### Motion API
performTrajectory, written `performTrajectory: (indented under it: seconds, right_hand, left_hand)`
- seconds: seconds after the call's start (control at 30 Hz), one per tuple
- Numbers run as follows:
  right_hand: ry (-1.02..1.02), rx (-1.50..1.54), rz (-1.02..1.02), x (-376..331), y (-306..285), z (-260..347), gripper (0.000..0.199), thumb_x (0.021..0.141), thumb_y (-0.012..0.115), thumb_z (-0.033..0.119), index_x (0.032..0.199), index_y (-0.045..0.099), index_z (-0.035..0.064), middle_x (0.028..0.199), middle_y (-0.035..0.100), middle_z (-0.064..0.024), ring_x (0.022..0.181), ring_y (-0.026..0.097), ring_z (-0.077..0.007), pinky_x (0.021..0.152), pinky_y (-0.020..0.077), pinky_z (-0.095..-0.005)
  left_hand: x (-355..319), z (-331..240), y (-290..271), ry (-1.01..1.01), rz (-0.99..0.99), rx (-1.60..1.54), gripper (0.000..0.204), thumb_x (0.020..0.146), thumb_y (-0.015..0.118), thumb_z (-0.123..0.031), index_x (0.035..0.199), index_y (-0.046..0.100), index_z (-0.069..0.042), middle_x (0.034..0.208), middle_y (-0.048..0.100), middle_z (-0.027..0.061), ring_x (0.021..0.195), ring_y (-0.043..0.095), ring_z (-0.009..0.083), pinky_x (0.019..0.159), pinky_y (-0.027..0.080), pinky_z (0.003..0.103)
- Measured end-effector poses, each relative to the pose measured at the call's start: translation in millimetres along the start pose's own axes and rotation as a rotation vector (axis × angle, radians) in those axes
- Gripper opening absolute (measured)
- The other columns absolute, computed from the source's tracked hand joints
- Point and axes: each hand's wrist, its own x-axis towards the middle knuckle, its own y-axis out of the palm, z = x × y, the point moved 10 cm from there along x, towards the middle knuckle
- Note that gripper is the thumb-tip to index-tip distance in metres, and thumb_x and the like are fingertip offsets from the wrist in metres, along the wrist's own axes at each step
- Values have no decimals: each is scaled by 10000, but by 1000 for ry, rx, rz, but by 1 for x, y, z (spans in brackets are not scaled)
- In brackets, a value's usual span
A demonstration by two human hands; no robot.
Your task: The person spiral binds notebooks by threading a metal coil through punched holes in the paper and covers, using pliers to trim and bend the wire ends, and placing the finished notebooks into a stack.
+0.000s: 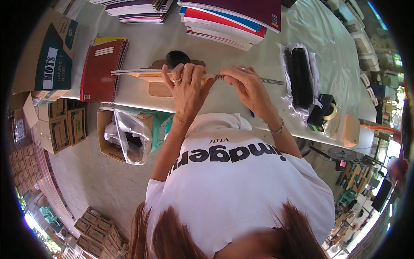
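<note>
My left hand (187,88) is closed over a thin notebook (123,72) held on edge above the table, its pale sheets and an orange-yellow layer showing. My right hand (250,84) pinches a dark spiral binding coil (272,81) at the notebook's right end. The coil's free end sticks out to the right past my fingers. Whether its tip runs through the holes is too small to tell. Under and behind the notebook is a brown wooden block (159,90) with a black rounded piece (177,57) at its far side.
Red spiral notebooks (101,71) lie at left beside a carton (43,52). Notebook stacks (228,32) stand at the far side. At right are black coils in plastic (299,77) and a tape dispenser (321,114). An open box (105,134) sits below the table's near edge.
</note>
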Motion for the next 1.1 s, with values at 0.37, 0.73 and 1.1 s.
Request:
performTrajectory:
  seconds: [0.37,0.73,1.1]
  right_hand:
    - [488,650,519,-11,49,-27,299,1002,491,274,930,614,10,684,587,-43,554,533,-149,583,463,-277]
    - [-307,80,478,113,147,-52,377,820,629,179,1192,607,122,1225,551,-143,1158,481,-290,985,402,-390]
    - [-206,12,624,115,148,-93,446,774,708,340,1163,629,137,1224,560,-112,1012,570,-237,886,470,-355]
  left_hand:
    - [2,-12,-2,456,229,-233,356,772,705,-164,1110,592,-166,1084,600,13,1005,574,215,934,379,402]
    - [1,-16,-9,484,204,-259,303,801,687,-220,1084,591,-168,1036,581,-7,1046,547,182,963,387,388]
    - [12,-9,-4,428,185,-300,300,776,703,-209,1047,615,-116,1032,606,18,1039,577,218,956,412,410]
